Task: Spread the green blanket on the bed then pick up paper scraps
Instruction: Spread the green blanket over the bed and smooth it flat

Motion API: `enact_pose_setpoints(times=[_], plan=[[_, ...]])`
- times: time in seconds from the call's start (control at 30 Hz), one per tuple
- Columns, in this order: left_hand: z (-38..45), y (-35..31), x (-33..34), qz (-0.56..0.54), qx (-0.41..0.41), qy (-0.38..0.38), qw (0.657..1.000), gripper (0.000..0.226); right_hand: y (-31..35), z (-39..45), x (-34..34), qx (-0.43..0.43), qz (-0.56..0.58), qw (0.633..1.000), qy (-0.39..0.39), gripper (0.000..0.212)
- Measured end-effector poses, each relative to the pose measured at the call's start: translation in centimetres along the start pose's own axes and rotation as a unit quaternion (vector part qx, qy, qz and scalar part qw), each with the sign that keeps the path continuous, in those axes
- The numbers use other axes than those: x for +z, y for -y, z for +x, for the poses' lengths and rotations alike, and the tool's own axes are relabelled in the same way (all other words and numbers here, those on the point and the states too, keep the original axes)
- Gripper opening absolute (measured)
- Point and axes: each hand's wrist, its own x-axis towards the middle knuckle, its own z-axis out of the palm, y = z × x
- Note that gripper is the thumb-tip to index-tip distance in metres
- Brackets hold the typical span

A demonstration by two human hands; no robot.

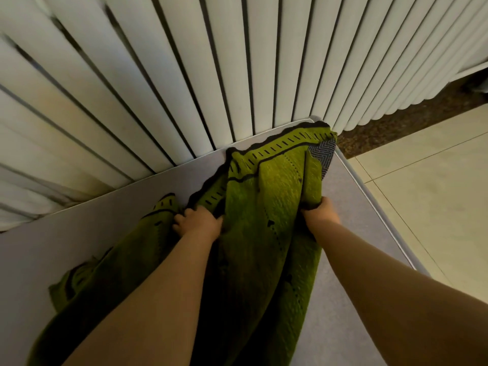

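A green blanket point(264, 196) with a dark dashed border lies bunched in folds on the grey bed point(79, 247), reaching up to the bed's far right corner. A patch of its grey herringbone underside shows at that corner. My left hand point(196, 221) grips a fold near the blanket's middle. My right hand point(320, 211) grips the blanket's right edge, fingers curled into the cloth. No paper scraps are visible.
A white ribbed headboard point(184, 75) rises right behind the bed. To the right of the bed lies a pale tiled floor point(427, 194), with a dark speckled strip point(396, 125) along the wall.
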Motion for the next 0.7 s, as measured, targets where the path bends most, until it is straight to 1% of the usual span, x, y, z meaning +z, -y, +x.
enact_pose_setpoints(times=[0.03,0.1,0.17,0.23,0.27,0.33,0.37,0.43,0.5,0.57,0.63,0.7], plan=[[0.0,-0.2,0.2,0.043,0.033,0.009,0.998,0.08,0.2,0.2,0.0,-0.008,-0.019,1.0,-0.008,0.046],[-0.2,-0.8,1.0,0.112,0.078,0.0,0.991,0.08,0.5,0.4,0.1,-0.024,-0.054,0.998,-0.026,0.049],[-0.3,-1.8,1.8,0.17,0.078,-0.017,0.982,0.068,0.7,0.7,0.3,-0.038,-0.061,0.996,-0.048,0.051],[0.0,-2.4,2.1,0.204,0.077,-0.018,0.976,0.045,0.8,1.2,0.3,-0.043,-0.045,0.996,-0.067,0.052],[0.2,-2.5,2.1,0.201,0.081,-0.018,0.976,0.036,0.8,1.5,0.3,-0.041,-0.037,0.995,-0.077,0.051],[0.9,-2.2,1.3,0.163,0.091,-0.04,0.982,0.028,0.9,2.0,0.3,-0.037,-0.026,0.994,-0.097,0.05],[1.3,-1.7,0.6,0.145,0.097,-0.068,0.982,0.027,1.0,2.3,0.2,-0.037,-0.015,0.994,-0.105,0.05],[2.2,-0.6,-1.3,0.119,0.097,-0.157,0.976,0.025,1.4,3.0,-0.3,-0.04,0.019,0.992,-0.12,0.049],[3.4,0.8,-3.5,0.078,0.062,-0.245,0.964,0.026,2.1,3.5,-1.3,-0.034,0.042,0.988,-0.143,0.048],[4.6,1.8,-5.3,0.03,0.034,-0.304,0.952,0.026,2.6,3.8,-2.6,-0.022,0.053,0.988,-0.142,0.043],[5.1,1.9,-5.8,0.01,0.039,-0.317,0.948,0.019,2.6,4.0,-3.7,-0.005,0.068,0.991,-0.117,0.04],[5.0,1.5,-5.4,-0.025,0.041,-0.304,0.951,0.016,2.3,4.0,-3.6,0.022,0.079,0.991,-0.107,0.039]])
